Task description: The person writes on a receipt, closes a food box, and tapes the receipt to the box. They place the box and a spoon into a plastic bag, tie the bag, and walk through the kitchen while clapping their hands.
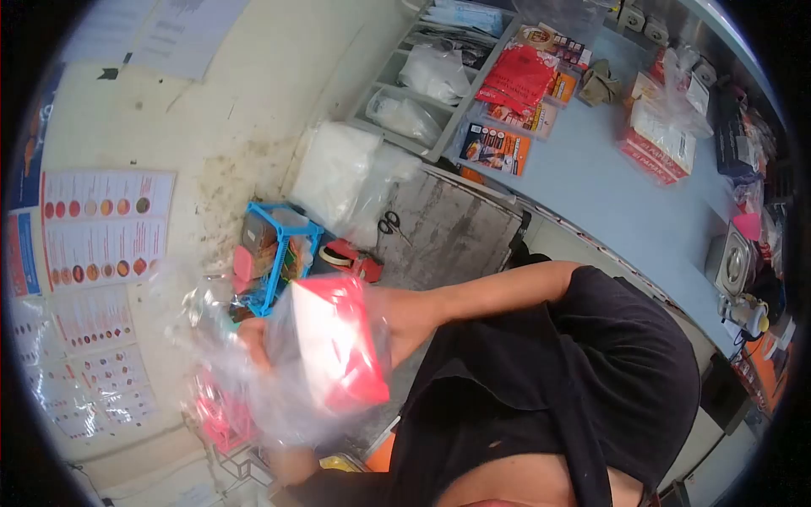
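Observation:
A red-and-white box (342, 342) shows inside a clear plastic bag (296, 418), blurred by motion. My right hand (404, 319) grips the bagged box from behind, and the box hides most of the palm. Skin that looks like fingertips shows through the bag on the far side. Low in the picture, my left hand (293, 465) is smeared beside the lower edge of the bag. Its fingers cannot be made out, nor whether it touches the plastic.
A blue plastic rack (287, 221), a red tape dispenser (359, 262) and scissors (391, 226) lie beyond the bag. White bags (335, 173) are stacked near a grey divided tray (439, 139). On the blue-grey counter (591, 156) stands a bagged box (659, 144). Posters (106, 224) cover the left wall.

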The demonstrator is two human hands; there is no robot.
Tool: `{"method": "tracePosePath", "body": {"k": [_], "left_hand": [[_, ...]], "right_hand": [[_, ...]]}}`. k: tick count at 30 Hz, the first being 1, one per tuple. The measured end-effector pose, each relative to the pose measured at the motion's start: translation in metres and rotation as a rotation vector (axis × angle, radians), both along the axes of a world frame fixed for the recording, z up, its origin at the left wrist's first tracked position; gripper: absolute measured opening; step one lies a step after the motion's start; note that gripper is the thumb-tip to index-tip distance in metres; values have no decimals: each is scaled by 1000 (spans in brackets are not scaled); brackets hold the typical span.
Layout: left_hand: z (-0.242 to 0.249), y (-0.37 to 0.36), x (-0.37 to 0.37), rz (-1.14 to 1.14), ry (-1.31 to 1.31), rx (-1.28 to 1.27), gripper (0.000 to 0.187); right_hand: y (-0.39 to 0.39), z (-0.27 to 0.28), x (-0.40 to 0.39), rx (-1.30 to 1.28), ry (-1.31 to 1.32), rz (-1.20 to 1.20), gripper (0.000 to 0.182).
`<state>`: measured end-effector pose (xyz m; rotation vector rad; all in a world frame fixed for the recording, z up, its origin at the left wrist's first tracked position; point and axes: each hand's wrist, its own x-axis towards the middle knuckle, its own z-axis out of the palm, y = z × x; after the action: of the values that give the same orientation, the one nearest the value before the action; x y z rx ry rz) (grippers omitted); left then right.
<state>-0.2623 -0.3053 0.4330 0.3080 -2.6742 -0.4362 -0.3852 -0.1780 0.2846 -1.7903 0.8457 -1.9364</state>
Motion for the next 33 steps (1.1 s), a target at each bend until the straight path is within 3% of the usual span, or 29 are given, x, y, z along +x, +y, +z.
{"method": "tracePosePath", "body": {"k": [2,4,5,7,8,9,11,12,13,14,15,16,17,18,19,20,21,22,23,24,25,26,27,30,32,33], "left_hand": [[-5,-7,-19,-7,-40,-24,36],[-14,-13,-35,-10,-80,-35,37],[-20,-17,-40,-4,-100,-35,37],[-35,-21,-38,16,-149,-25,37],[-46,-20,-35,33,-170,-14,37],[-56,-21,-32,55,-178,1,37],[-80,-22,-23,128,-176,45,38],[-93,-23,-18,180,-172,76,38],[-104,-19,-14,279,-146,249,34],[-127,-13,-8,380,-104,418,29],[-190,-23,19,410,73,213,22],[-161,6,-4,492,-128,400,23],[-192,14,7,583,-38,603,22],[-270,10,37,676,37,632,20],[-259,20,32,529,-303,80,19],[-272,28,27,587,-209,142,21],[-291,35,27,645,-101,197,23],[-318,40,33,789,-19,165,23],[-351,45,36,858,-15,253,24],[-370,51,32,904,-8,359,25],[-373,56,30,996,59,363,25],[-374,63,30,961,52,317,26],[-372,64,30,909,33,270,28],[-340,71,23,993,105,405,28],[-363,70,21,1057,109,437,29],[-371,69,18,1091,94,457,29]], "right_hand": [[0,-3,-12,35,-66,131,71],[-13,-28,-5,273,-673,539,55],[-14,-41,-8,276,-673,541,55],[-10,-59,-11,491,-941,1218,50],[-47,-123,15,821,-1322,1452,50],[-49,-121,0,817,-1237,1380,53],[-59,-131,-31,395,-791,785,54],[-83,-136,-96,801,-99,487,51],[-68,-104,-137,1077,-45,22,51],[-80,-123,-172,989,-37,-249,37],[-94,-140,-216,848,27,-487,28],[-112,-138,-248,860,25,-800,23],[-117,-135,-280,1032,279,-781,23],[-132,-175,-309,842,228,-803,24],[-148,-181,-328,1003,647,-787,26],[-180,-244,-364,1046,771,-754,28],[-198,-239,-370,1155,939,-673,31],[-215,-257,-382,1058,1023,-635,30],[-241,-299,-407,1089,1130,-618,34],[-232,-268,-393,1060,1253,-668,30],[-237,-284,-397,967,1313,-733,27],[-248,-275,-400,1157,1286,-665,27],[-246,-268,-397,968,1418,-689,28],[-253,-267,-400,942,1331,-743,27],[-235,-239,-384,1062,1129,-836,24],[-242,-261,-410,1135,1016,-758,26]]}}
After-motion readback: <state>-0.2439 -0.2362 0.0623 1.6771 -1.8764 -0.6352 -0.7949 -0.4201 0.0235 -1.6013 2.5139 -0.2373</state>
